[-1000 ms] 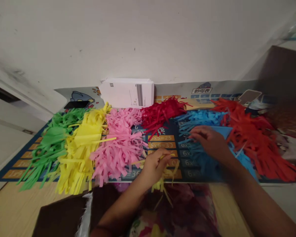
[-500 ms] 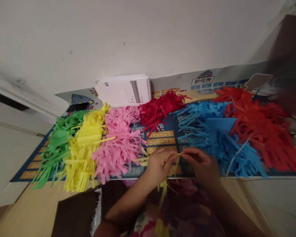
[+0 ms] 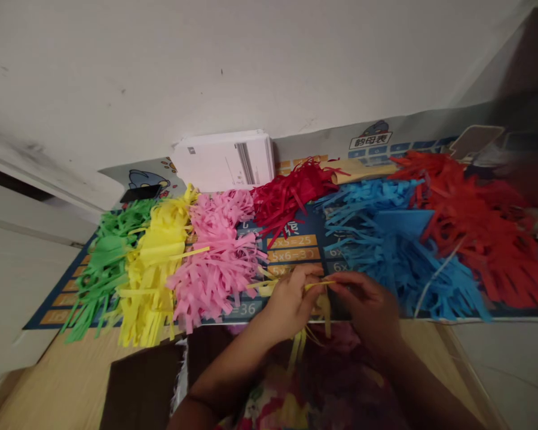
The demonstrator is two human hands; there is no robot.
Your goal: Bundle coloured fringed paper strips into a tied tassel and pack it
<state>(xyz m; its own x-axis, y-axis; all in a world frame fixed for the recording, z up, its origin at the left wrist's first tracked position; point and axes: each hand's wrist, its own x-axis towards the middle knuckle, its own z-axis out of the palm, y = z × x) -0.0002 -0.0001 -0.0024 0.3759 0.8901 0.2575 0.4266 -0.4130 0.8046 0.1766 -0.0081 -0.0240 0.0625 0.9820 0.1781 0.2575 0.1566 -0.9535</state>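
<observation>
Fringed yellow paper (image 3: 323,310) hangs in strips around my two hands at the front edge of the table. My left hand (image 3: 292,301) is closed on it, with strips poking out to the left and below. My right hand (image 3: 363,301) pinches the twisted end of the yellow paper between thumb and fingertips, just right of the left hand. To the left lie fringed bundles of pink paper (image 3: 219,275), yellow paper (image 3: 155,257) and green paper (image 3: 110,257). Blue fringed paper (image 3: 399,251) lies right of my hands.
Behind the hands is dark red fringed paper (image 3: 296,191), and red fringed paper (image 3: 484,227) lies far right. A stack of white paper (image 3: 219,158) leans on the wall. A dark phone-like slab (image 3: 141,193) rests at the back left. A printed mat (image 3: 296,254) covers the table.
A longer stretch of the yellow twisted paper now shows between my hands. The left fingers have lifted slightly and the right hand has shifted a little. The bundles stay in place.
</observation>
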